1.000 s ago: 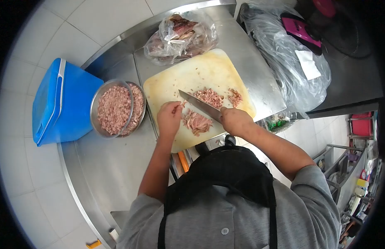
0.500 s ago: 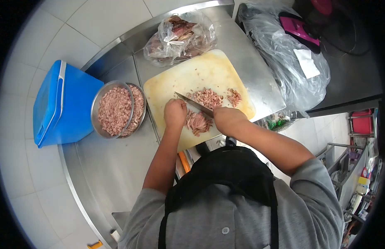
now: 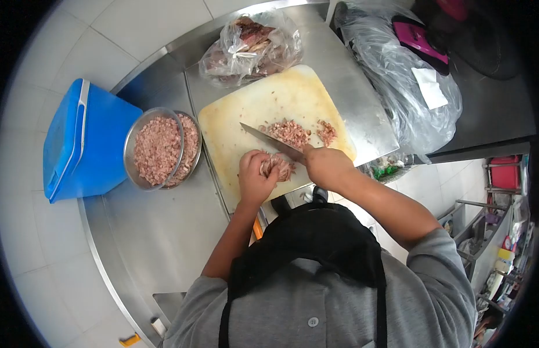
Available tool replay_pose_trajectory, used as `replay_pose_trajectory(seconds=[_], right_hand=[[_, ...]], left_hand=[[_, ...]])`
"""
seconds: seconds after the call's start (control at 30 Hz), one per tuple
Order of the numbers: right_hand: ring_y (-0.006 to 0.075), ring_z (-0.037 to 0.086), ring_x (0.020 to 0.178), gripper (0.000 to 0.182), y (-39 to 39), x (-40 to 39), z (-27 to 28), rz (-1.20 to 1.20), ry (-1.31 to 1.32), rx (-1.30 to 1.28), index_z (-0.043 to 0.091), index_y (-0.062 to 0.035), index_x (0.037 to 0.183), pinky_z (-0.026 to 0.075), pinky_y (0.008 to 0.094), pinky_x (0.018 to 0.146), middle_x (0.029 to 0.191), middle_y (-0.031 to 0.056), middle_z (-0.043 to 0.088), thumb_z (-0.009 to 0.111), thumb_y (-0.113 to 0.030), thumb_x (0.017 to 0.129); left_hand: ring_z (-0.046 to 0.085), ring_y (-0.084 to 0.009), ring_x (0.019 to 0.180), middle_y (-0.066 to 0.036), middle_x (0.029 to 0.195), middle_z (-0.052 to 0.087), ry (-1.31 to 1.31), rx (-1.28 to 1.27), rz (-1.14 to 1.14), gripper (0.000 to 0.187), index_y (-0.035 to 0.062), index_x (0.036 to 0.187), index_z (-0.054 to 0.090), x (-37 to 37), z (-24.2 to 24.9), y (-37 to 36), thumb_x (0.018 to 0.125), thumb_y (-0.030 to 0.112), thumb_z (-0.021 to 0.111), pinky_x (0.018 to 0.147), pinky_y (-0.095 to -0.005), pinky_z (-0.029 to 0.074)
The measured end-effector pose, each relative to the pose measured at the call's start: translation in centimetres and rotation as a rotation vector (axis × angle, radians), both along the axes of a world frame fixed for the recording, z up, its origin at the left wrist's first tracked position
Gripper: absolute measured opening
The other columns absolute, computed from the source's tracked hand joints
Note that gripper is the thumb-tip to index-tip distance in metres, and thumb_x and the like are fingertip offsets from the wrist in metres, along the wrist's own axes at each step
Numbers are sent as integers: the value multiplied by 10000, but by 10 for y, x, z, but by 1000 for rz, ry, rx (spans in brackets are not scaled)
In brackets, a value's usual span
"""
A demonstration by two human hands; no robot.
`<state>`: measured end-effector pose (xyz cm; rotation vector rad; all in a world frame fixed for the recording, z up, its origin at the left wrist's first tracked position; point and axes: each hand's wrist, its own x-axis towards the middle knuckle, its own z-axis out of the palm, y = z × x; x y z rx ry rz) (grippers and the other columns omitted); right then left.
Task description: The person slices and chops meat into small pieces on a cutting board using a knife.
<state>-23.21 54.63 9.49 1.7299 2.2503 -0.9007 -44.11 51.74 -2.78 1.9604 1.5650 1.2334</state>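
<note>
Clump of pink-brown sliced meat strips point(image 3: 279, 166) lies at the near edge of the pale yellowed rectangular plastic cutting board point(image 3: 252, 104), near centre of the steel counter. Left hand point(image 3: 255, 177) curls over the clump from its left side, fingers bent and pressing on the meat. Right hand point(image 3: 326, 166) is closed around the handle of a long steel-bladed kitchen knife point(image 3: 268, 141); handle itself hidden inside the fist. Blade runs from the fist toward the far left, just above the strips and close to the left hand's knuckles; whether the edge touches the meat cannot be told. The two hands sit close together, the meat between them.

Just beyond the blade, toward the far side: a small heap of finely chopped pink meat point(image 3: 288, 132), and a smaller heap point(image 3: 326, 131) to its right, both on the board.

Left of the board: two round steel bowls point(image 3: 159, 148) heaped with chopped meat, one overlapping the other. Further left, a bright blue plastic cooler box point(image 3: 86, 142) with a white trim strip. Far edge of the board: clear plastic bag of dark red meat pieces point(image 3: 249, 43). Far right: large crumpled clear plastic sheeting point(image 3: 397, 75) with a white paper slip on it.
</note>
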Motion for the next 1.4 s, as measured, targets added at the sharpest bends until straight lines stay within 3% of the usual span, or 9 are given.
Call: replay_pose_trajectory(seconds=[0.3, 0.5, 0.77, 0.9, 1.0, 1.27, 1.4], right_hand=[[404, 726, 900, 217, -27, 9, 42, 142, -139, -113, 589, 45, 1095, 578, 492, 771, 963, 258, 722, 522, -46, 909], [396, 726, 926, 233, -4, -25, -26, 86, -48, -22, 598, 29, 1109, 576, 490, 785, 987, 242, 727, 520, -54, 907], [401, 726, 909, 238, -23, 1, 52, 110, -168, -61, 590, 32, 1118, 575, 487, 765, 962, 254, 722, 538, -43, 898], [396, 727, 907, 213, -30, -3, 25, 142, -167, -98, 599, 21, 1095, 577, 483, 753, 952, 239, 724, 523, -43, 906], [386, 729, 906, 161, -19, -18, -35, 160, 6, 94, 612, 4, 1028, 582, 472, 752, 963, 230, 729, 532, -70, 909], [394, 728, 902, 216, -26, -1, 49, 140, -155, -90, 582, 31, 1079, 576, 496, 763, 955, 249, 721, 563, -79, 893], [409, 720, 884, 209, -33, -10, -9, 72, -35, -18, 586, 33, 1068, 574, 499, 766, 950, 238, 724, 545, -71, 891]], left_hand=[[590, -328, 1037, -124, 1073, 628, 68, -16, -96, 174, 38, 977, 717, -7, -11, 0, 803, 43, 717, 901, -420, 492], [592, -327, 1033, -124, 1080, 632, 49, -4, -109, 186, 42, 983, 730, -10, -19, 6, 797, 40, 727, 896, -419, 495], [599, -325, 1004, -137, 1048, 628, -21, 31, -71, 172, 31, 943, 722, -5, -8, -5, 772, 26, 735, 871, -405, 495], [603, -317, 990, -128, 1039, 625, 2, 43, -81, 157, 25, 927, 718, -7, -16, -2, 771, 12, 725, 855, -402, 499], [605, -313, 989, -122, 1042, 626, 19, 48, -98, 153, 23, 925, 720, -8, -21, -4, 773, 9, 722, 853, -401, 501], [606, -309, 984, -113, 1065, 628, -2, 52, -85, 170, 25, 922, 723, -13, -7, -7, 754, 21, 748, 843, -403, 508], [603, -314, 985, -118, 1052, 623, 8, 37, -158, 193, 33, 909, 721, -15, -18, -3, 726, 37, 780, 848, -406, 506]])
